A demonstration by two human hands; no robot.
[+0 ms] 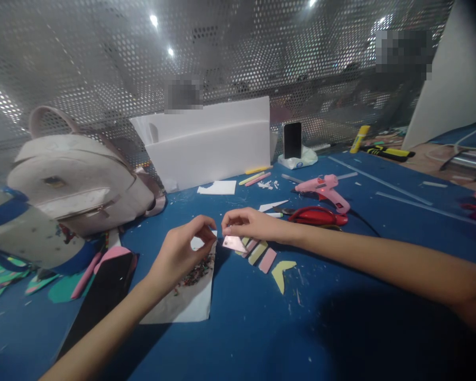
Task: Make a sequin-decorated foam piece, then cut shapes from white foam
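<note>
My left hand (188, 246) is closed in a pinch above a white sheet of paper (182, 309) strewn with small dark reddish bits (196, 276). Whatever it holds, if anything, is too small to make out. Just to its right, my right hand (248, 225) has its fingers curled and thumb pressed to them; any held thing is hidden. Below those fingers is a pale pink piece with a small dark dot (235, 244), followed by a row of pink and yellow strips (257, 253). A yellow V-shaped piece (282, 272) lies beyond the strips, like a fish's tail.
Behind my right forearm lie red-handled scissors (315, 216) and a pink glue gun (323, 190). A phone (292, 141) stands upright at the back, beside a white board (210, 145). A pale backpack (83, 180) and a dark flat object (99, 301) occupy the left.
</note>
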